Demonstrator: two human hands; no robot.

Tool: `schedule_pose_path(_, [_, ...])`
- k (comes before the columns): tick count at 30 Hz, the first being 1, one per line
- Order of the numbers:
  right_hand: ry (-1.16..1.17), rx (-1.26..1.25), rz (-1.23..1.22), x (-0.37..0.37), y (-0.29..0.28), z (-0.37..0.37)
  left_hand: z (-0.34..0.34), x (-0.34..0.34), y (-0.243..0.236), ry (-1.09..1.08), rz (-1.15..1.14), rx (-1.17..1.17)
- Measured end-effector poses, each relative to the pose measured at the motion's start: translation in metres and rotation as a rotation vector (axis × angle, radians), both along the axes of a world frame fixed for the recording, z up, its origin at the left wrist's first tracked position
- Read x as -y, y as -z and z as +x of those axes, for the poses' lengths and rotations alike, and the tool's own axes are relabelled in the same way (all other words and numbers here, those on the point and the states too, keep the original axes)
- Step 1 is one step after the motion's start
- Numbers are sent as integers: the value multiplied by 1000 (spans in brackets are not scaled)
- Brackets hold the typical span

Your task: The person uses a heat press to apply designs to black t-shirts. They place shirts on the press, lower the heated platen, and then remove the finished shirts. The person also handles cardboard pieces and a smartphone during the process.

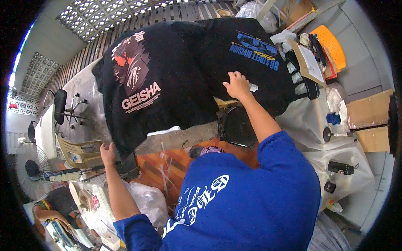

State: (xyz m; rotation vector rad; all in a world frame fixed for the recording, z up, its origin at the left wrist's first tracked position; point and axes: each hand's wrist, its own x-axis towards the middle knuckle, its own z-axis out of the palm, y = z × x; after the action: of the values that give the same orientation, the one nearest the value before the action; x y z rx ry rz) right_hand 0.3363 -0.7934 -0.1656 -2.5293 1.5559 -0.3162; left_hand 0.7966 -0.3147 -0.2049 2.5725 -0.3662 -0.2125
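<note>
Two black T-shirts lie spread side by side in front of me. The left T-shirt [167,75] carries a brown and pink figure print with pale lettering; the right T-shirt [222,50] has a blue car print with blue and yellow lettering. My right hand [238,86] rests on the right T-shirt with its fingers apart, beside a small white label [253,87]. Low on the left, my left hand [108,155] is beside the near corner of the left T-shirt, fingers apart; whether it touches the cloth I cannot tell.
A round black stool [238,127] stands below the right T-shirt. To the left are a beige plastic chair [79,152] and a fan [31,169]. Another person's arm [52,215] shows at lower left. Right are an orange chair [328,46], a clipboard [309,62] and a black bottle [341,168].
</note>
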Motion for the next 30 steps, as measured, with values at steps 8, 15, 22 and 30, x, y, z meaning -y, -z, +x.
schedule_pose_path(8, [181, 149, 93, 58, 49, -7, -107, -31, 66, 197, -100, -289])
schedule_pose_path(15, [557, 719, -101, 244, -137, -65, -196, -99, 117, 104, -79, -521])
schedule_pose_path(22, [-263, 563, -417, 153, -300, 14, -233, 30, -12, 384, -307, -255])
schedule_pose_path(30, [-1387, 1387, 690, -35, -424, 121, -296, 173, -262, 878, -739, 198])
